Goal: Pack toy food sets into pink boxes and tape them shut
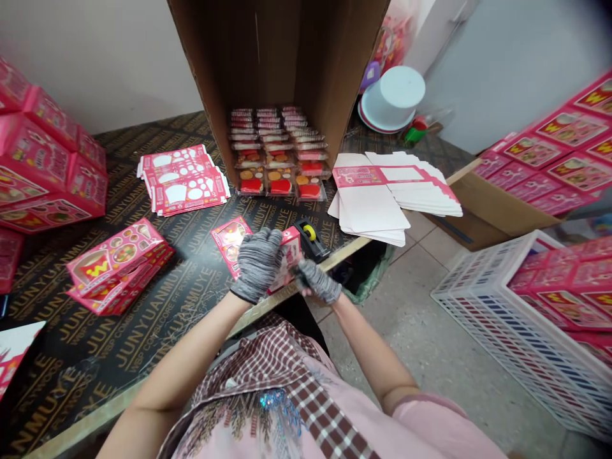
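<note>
A small pink carton (290,245) stands at the table's front edge. My left hand (259,261), in a grey knit glove, is closed over its left side and hides part of it. At its lower right end, my gloved right hand (318,282) has its fingers curled together; whatever they pinch is too blurred to make out. Right behind the carton sits a black tape dispenser (310,241) with a yellow core. A pink printed piece (231,237) with white patches lies left of my left hand.
An open brown carton (282,57) holds rows of wrapped packets (280,159). Printed pink sheets (184,182) and finished-looking boxes (117,264) lie left; flat white-and-pink blanks (373,197) lie right. A white crate (516,331) of pink boxes stands on the floor.
</note>
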Demonstrator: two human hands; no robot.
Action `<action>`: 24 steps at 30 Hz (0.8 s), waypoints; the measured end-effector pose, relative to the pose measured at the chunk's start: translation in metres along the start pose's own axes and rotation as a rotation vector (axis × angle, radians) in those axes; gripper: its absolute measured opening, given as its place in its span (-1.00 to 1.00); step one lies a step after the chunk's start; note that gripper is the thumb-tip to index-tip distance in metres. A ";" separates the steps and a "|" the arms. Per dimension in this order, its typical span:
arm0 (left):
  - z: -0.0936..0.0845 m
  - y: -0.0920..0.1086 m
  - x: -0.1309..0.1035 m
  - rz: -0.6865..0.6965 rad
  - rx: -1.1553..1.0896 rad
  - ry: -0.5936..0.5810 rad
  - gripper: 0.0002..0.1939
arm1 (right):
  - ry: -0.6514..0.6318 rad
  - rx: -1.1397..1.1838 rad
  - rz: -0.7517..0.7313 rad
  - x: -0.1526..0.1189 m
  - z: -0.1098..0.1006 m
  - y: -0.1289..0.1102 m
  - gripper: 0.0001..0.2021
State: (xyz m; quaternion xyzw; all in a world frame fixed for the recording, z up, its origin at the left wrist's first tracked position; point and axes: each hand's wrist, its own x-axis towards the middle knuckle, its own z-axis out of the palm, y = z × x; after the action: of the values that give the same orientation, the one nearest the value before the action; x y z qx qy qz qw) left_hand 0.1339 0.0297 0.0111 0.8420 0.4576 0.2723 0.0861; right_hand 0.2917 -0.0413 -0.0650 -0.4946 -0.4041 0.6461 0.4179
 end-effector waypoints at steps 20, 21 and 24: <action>-0.015 -0.068 -0.045 -0.069 -0.585 0.192 -0.54 | 0.280 -0.475 -0.666 0.042 -0.035 -0.046 -0.44; -0.012 -0.070 -0.049 -0.103 -0.590 0.232 -0.55 | 0.448 -0.514 -0.652 0.040 -0.053 -0.035 -0.51; -0.005 -0.075 -0.058 -0.137 -0.589 0.271 -0.56 | 0.745 -0.694 -0.441 0.036 -0.104 -0.003 -0.77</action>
State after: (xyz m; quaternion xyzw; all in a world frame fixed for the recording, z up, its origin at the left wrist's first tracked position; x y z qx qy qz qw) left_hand 0.0517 0.0238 -0.0362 0.7043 0.4221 0.4960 0.2824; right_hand 0.3881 0.0049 -0.0926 -0.7020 -0.5121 0.1536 0.4705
